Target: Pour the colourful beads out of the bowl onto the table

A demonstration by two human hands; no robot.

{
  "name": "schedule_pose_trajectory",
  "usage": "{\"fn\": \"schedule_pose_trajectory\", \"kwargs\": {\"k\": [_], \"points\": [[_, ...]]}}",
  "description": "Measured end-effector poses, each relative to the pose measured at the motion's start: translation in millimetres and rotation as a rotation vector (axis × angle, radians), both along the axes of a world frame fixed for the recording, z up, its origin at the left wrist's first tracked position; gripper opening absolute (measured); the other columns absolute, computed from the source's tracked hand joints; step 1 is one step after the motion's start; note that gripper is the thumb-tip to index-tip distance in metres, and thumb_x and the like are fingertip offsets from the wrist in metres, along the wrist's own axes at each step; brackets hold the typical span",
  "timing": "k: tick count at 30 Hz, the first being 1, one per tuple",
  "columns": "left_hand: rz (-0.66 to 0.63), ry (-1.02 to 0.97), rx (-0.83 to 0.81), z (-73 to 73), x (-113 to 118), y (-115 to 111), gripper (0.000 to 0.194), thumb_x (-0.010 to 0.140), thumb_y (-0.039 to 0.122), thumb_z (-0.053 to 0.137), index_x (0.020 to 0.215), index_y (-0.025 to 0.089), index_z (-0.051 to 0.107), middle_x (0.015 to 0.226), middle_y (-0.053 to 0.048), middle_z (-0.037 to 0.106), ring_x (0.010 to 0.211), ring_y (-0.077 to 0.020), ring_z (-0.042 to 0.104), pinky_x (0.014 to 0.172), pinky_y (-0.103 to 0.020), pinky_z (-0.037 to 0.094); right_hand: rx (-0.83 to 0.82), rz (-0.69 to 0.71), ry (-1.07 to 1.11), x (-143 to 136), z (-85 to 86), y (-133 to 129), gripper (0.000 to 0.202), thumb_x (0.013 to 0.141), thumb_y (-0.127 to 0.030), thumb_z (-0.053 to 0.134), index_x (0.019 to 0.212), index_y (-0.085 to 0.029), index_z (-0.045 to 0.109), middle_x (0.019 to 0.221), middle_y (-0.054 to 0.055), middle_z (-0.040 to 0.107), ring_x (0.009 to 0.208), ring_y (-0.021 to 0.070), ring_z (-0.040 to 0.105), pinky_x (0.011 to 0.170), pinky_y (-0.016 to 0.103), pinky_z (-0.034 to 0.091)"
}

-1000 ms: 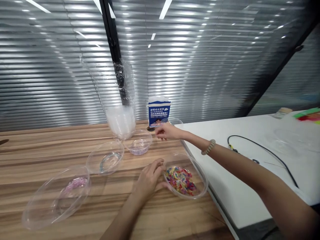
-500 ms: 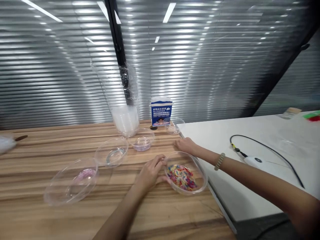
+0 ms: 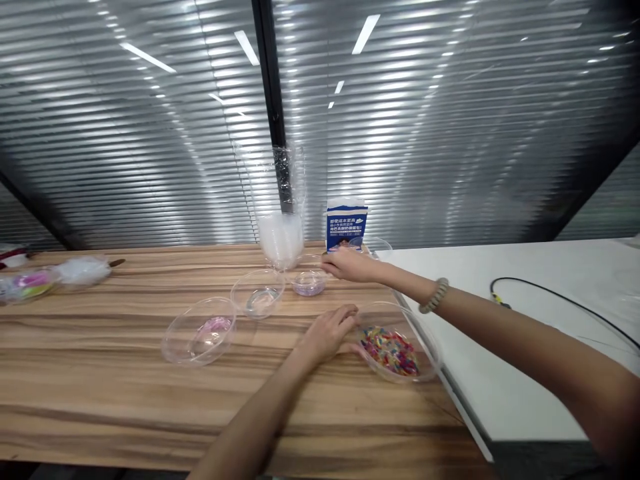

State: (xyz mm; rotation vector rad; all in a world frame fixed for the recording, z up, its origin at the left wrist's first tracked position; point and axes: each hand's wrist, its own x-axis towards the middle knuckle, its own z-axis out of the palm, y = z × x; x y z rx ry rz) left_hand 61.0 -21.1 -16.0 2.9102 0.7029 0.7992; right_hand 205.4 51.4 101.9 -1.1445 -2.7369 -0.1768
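Observation:
My left hand (image 3: 333, 331) grips the left rim of a clear round bowl (image 3: 395, 347) holding many small multicoloured pieces. Above the table, by the right edge of a small clear bowl with purple pieces (image 3: 309, 283), is my right hand (image 3: 350, 264). Its fingers are pinched together; anything between them is too small to make out. Further left stand a clear bowl with pale blue-grey pieces (image 3: 261, 300) and one with pink pieces (image 3: 213, 327). Another clear bowl (image 3: 377, 247) is partly hidden behind my right hand.
A stack of clear containers (image 3: 281, 240) and a blue printed box (image 3: 345, 223) stand at the back. Plastic bags (image 3: 83, 270) lie far left. On the right, a white table (image 3: 525, 373) adjoins the wooden one, with a black cable (image 3: 560, 292).
My right hand has moved from the table near the white table's edge to the left and back, towards the purple bowl. My left hand stays at the multicoloured bowl. The view has turned left.

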Motion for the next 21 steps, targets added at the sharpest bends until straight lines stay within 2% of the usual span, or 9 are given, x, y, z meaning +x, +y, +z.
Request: {"fn": "schedule_pose_trajectory", "kwargs": {"k": [2,4,7,9,11,13,18,21], "points": [[0.01,-0.001,-0.009,0.4,-1.0,0.7,0.056,0.077,0.059,0.056,0.111,0.014,0.055,0.122,-0.017,0.055,0.107,-0.025,0.059,0.086,-0.038,0.052,-0.008,0.104,0.097,-41.6,20.5,1.0,0.035,0.098,-0.03,0.04,0.089,-0.01,0.068,0.084,0.011,0.07,0.071,0.0161,0.061,0.061,0.024,0.033],[0.015,-0.001,-0.01,1.4,-1.3,0.6,0.057,0.078,0.061,0.054,0.111,0.014,0.055,0.121,-0.016,0.056,0.105,-0.0249,0.06,0.086,-0.038,0.052,-0.034,0.166,0.142,-80.7,29.1,4.0,0.035,0.098,-0.028,0.04,0.088,-0.01,0.068,0.084,0.011,0.07,0.069,0.015,0.059,0.059,0.024,0.032],[0.017,0.002,-0.009,3.3,-1.4,0.8,0.057,0.078,0.061,0.054,0.109,0.013,0.056,0.118,-0.015,0.058,0.103,-0.0253,0.061,0.086,-0.037,0.052,-0.101,0.193,0.093,-121.7,22.7,10.9,0.034,0.098,-0.028,0.04,0.093,-0.01,0.068,0.09,0.012,0.07,0.072,0.0159,0.06,0.058,0.024,0.032],[0.02,0.008,-0.017,4.5,-1.9,1.8,0.056,0.078,0.06,0.055,0.109,0.013,0.056,0.115,-0.015,0.059,0.102,-0.0259,0.061,0.084,-0.037,0.052,-0.147,0.147,0.018,-132.0,13.6,14.5,0.033,0.097,-0.028,0.041,0.096,-0.009,0.069,0.094,0.014,0.07,0.072,0.0163,0.06,0.057,0.024,0.032],[0.031,0.011,-0.014,5.4,-2.7,3.1,0.056,0.078,0.06,0.055,0.11,0.013,0.056,0.113,-0.015,0.06,0.101,-0.0266,0.062,0.082,-0.038,0.053,-0.167,0.12,-0.006,-128.0,7.1,16.2,0.034,0.096,-0.026,0.041,0.096,-0.008,0.069,0.094,0.015,0.07,0.069,0.0155,0.059,0.056,0.024,0.032],[0.044,0.014,0.004,5.9,-3.6,4.3,0.056,0.078,0.06,0.055,0.108,0.013,0.057,0.115,-0.016,0.06,0.1,-0.0267,0.062,0.082,-0.038,0.053,-0.163,0.095,0.025,-111.9,5.8,16.8,0.036,0.097,-0.025,0.037,0.094,-0.007,0.068,0.089,0.014,0.07,0.064,0.0139,0.057,0.055,0.024,0.031],[0.062,0.021,0.056,5.9,-4.5,5.6,0.054,0.077,0.057,0.058,0.109,0.013,0.054,0.121,-0.015,0.057,0.105,-0.0253,0.061,0.086,-0.037,0.052,-0.115,0.011,0.331,-42.0,13.1,10.7,0.039,0.096,-0.028,0.04,0.072,-0.01,0.066,0.064,0.004,0.064,0.056,0.0112,0.051,0.057,0.022,0.031],[0.056,0.003,0.072,5.5,-4.8,6.7,0.057,0.075,0.057,0.06,0.11,0.012,0.053,0.121,-0.016,0.057,0.108,-0.0259,0.06,0.088,-0.038,0.051,-0.088,-0.067,0.571,5.1,5.7,-6.5,0.041,0.095,-0.035,0.039,0.076,-0.013,0.068,0.054,0.0,0.058,0.052,0.011,0.05,0.057,0.021,0.034]]}}
